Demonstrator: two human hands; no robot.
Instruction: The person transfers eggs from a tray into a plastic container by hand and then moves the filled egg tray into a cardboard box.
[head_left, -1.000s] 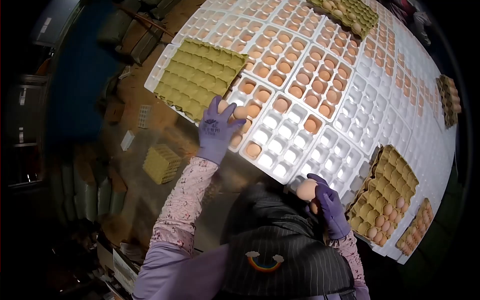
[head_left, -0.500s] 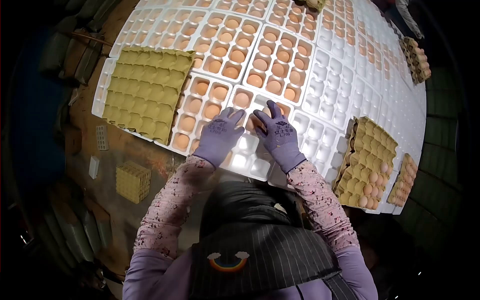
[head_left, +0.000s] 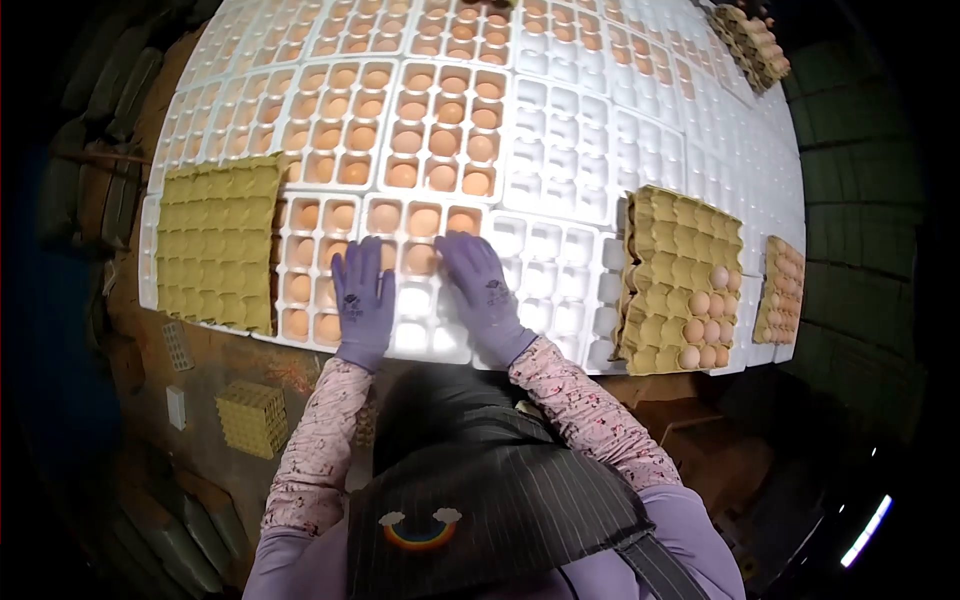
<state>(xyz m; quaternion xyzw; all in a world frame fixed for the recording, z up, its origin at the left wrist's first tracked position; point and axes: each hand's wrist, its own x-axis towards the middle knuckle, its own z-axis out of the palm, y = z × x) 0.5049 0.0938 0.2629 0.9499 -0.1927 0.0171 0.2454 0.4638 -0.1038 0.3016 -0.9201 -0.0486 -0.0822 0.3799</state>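
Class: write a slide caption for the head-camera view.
Purple-gloved left hand and right hand lie flat on a white tray partly filled with brown eggs.

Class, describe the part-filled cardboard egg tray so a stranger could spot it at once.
Start from the wide bed of white plastic trays. At its near edge, right of the right hand, lies a yellow-brown cardboard tray. Unlike the empty cardboard tray beside the left hand, it holds eggs only in its near right corner.

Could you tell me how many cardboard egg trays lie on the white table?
4: an empty tray far left, a part-filled tray beside the right hand, a third tray beyond it, a far tray top right. Some may be stacked.
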